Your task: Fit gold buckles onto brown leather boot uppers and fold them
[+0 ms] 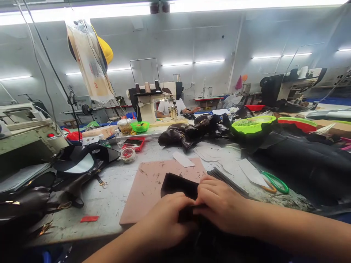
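A black piece of soft sheet material [178, 185] is held over the near part of a pink board [141, 195]. My left hand [170, 215] grips its near side, fingers curled. Close against it, my right hand [219, 202] pinches the same piece, with thumb and fingers meeting near my left fingertips. The lower part of the material is dark and mostly hidden by my hands. A bundle of thin dark strips [226, 179] lies just beyond my right hand. White paper pieces [183, 159] lie at the board's far edge.
Green-handled scissors [282, 183] and a large black sheet [296, 160] are at the right. Dark glossy bags [183, 133] lie at the back, more leather goods [30, 204] at left. A red tray [138, 143] stands mid-table. A person [164, 108] sits behind a sewing machine [148, 104].
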Demonstrator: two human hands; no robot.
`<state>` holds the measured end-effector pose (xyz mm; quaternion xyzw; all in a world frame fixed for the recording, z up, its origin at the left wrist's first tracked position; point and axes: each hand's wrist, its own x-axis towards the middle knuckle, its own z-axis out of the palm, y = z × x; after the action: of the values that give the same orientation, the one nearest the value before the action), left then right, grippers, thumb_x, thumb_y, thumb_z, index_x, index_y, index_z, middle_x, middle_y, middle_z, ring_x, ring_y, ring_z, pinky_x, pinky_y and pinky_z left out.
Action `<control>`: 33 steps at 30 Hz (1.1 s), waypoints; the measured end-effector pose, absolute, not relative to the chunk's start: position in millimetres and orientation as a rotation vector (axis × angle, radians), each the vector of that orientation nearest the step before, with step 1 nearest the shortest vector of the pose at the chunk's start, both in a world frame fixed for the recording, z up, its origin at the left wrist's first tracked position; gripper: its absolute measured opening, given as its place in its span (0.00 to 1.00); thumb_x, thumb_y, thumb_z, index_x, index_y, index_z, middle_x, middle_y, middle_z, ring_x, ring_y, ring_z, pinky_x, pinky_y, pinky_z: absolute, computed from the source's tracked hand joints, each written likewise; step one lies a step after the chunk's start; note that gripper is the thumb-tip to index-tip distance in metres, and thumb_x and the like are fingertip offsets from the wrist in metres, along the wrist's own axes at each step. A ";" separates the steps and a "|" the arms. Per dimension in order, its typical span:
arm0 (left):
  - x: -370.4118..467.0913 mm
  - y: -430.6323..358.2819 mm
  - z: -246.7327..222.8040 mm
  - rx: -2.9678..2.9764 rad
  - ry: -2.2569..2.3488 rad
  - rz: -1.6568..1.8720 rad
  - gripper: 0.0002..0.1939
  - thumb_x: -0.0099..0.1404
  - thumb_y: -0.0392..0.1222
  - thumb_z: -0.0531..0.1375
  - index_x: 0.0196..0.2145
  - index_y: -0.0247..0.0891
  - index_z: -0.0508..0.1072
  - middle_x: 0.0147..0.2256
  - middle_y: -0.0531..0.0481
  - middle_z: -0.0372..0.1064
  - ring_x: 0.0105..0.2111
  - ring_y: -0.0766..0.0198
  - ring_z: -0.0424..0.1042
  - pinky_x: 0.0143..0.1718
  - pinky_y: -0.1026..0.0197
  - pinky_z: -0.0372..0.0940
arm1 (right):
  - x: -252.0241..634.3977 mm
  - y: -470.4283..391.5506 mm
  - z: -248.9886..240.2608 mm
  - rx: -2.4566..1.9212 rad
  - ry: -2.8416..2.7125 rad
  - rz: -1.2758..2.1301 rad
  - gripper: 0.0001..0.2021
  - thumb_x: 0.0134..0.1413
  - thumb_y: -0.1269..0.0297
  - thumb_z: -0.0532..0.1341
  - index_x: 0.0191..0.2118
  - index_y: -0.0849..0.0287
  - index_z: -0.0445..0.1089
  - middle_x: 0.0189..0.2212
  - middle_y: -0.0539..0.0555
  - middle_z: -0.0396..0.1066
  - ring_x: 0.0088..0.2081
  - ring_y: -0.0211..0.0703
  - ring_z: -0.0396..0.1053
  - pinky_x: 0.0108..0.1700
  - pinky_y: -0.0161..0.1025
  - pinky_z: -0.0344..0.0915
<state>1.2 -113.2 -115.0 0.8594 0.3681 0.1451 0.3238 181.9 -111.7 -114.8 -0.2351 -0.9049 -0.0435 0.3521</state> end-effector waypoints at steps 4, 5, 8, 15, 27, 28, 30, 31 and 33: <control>-6.6 -122.4 -120.4 2.090 0.800 0.334 0.15 0.65 0.43 0.49 0.26 0.36 0.68 0.23 0.56 0.59 0.25 0.69 0.58 0.27 0.68 0.54 | 187.1 -121.0 -101.4 -0.448 -2.519 -0.291 0.18 0.59 0.72 0.44 0.21 0.58 0.62 0.17 0.50 0.60 0.21 0.38 0.55 0.31 0.38 0.60; -8.9 -125.6 -122.2 2.036 0.801 0.312 0.17 0.65 0.46 0.48 0.23 0.36 0.66 0.21 0.57 0.54 0.22 0.71 0.55 0.24 0.68 0.51 | 187.9 -124.0 -97.5 -0.402 -2.582 -0.330 0.19 0.58 0.74 0.43 0.20 0.58 0.62 0.16 0.50 0.60 0.20 0.38 0.54 0.31 0.38 0.60; -16.9 -132.5 -128.4 1.859 0.794 0.283 0.19 0.64 0.48 0.49 0.20 0.35 0.57 0.20 0.57 0.47 0.21 0.72 0.48 0.20 0.67 0.45 | 186.1 -127.9 -88.7 -0.308 -2.673 -0.458 0.21 0.55 0.76 0.42 0.19 0.56 0.64 0.14 0.49 0.59 0.18 0.38 0.52 0.32 0.38 0.61; -32.1 -119.0 -168.5 1.227 0.942 0.667 0.19 0.51 0.56 0.62 0.24 0.35 0.68 0.20 0.55 0.61 0.22 0.68 0.60 0.25 0.66 0.58 | 208.8 -86.9 -58.2 -0.716 -2.447 -0.430 0.24 0.59 0.49 0.44 0.19 0.56 0.61 0.13 0.46 0.59 0.17 0.36 0.55 0.33 0.37 0.60; -69.1 -113.0 -217.1 0.485 0.735 0.965 0.19 0.41 0.44 0.70 0.34 0.37 0.78 0.35 0.45 0.76 0.43 0.48 0.71 0.50 0.53 0.61 | 242.3 -72.7 -210.4 -1.319 -0.854 1.786 0.24 0.55 0.45 0.48 0.30 0.60 0.71 0.27 0.55 0.73 0.29 0.42 0.70 0.34 0.39 0.66; -65.8 -116.2 -218.2 0.535 0.767 0.951 0.20 0.40 0.42 0.71 0.34 0.36 0.78 0.35 0.45 0.76 0.43 0.47 0.71 0.50 0.53 0.62 | 232.1 -72.0 -216.9 -1.228 -0.725 1.797 0.22 0.56 0.47 0.49 0.30 0.59 0.71 0.26 0.54 0.73 0.29 0.42 0.71 0.35 0.39 0.66; -57.6 -121.4 -216.2 0.574 0.887 0.933 0.20 0.41 0.39 0.70 0.35 0.34 0.78 0.35 0.43 0.76 0.41 0.47 0.72 0.47 0.53 0.63 | 216.1 -67.2 -220.1 -1.117 -0.547 1.810 0.20 0.56 0.48 0.49 0.31 0.58 0.70 0.25 0.53 0.73 0.30 0.43 0.71 0.36 0.40 0.67; -53.9 -122.9 -213.8 0.563 0.941 0.923 0.18 0.43 0.39 0.70 0.35 0.33 0.78 0.34 0.42 0.76 0.39 0.48 0.73 0.46 0.53 0.64 | 210.9 -63.2 -219.1 -1.086 -0.491 1.815 0.21 0.56 0.48 0.49 0.31 0.58 0.71 0.25 0.53 0.73 0.30 0.43 0.71 0.37 0.40 0.67; -49.0 -124.1 -208.3 0.513 0.992 0.898 0.15 0.46 0.40 0.68 0.33 0.31 0.78 0.33 0.40 0.76 0.36 0.48 0.74 0.43 0.53 0.65 | 205.3 -53.5 -216.5 -1.039 -0.444 1.811 0.20 0.57 0.50 0.49 0.31 0.58 0.71 0.24 0.52 0.73 0.30 0.43 0.70 0.38 0.39 0.67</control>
<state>-49.0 -124.1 -208.3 0.2351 0.4546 0.4117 0.7541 205.3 -53.5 -216.5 -0.4264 -0.1824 0.7430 0.4826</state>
